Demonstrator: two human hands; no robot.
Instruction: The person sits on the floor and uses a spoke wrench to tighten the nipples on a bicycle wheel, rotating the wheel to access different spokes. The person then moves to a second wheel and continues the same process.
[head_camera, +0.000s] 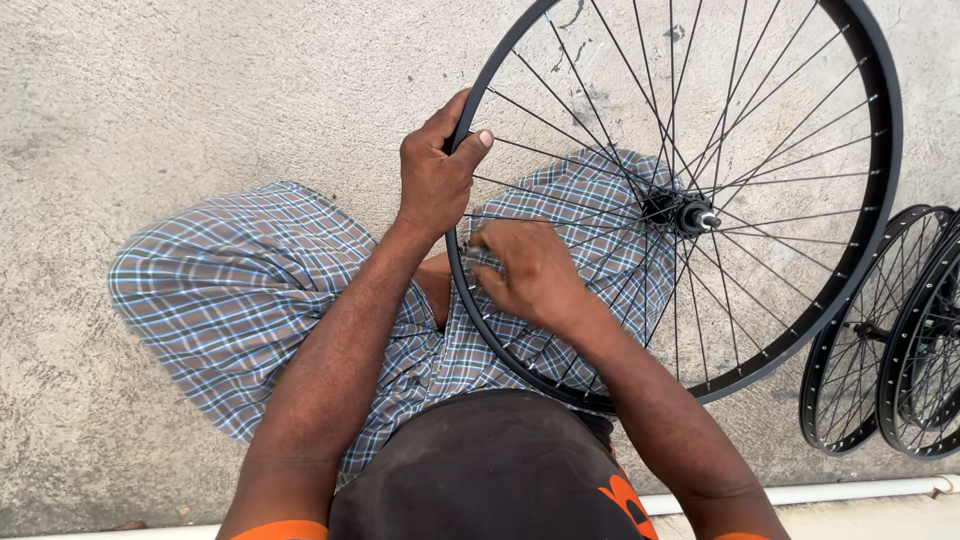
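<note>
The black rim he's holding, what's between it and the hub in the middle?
In the head view, only thin metal spokes run from the black rim to the hub; bare concrete floor shows through the gaps.

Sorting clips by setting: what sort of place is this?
Probably an informal bicycle repair or assembly spot: bare concrete floor, a black spoked bicycle wheel gripped by the left hand, more black wheels nearby.
</note>
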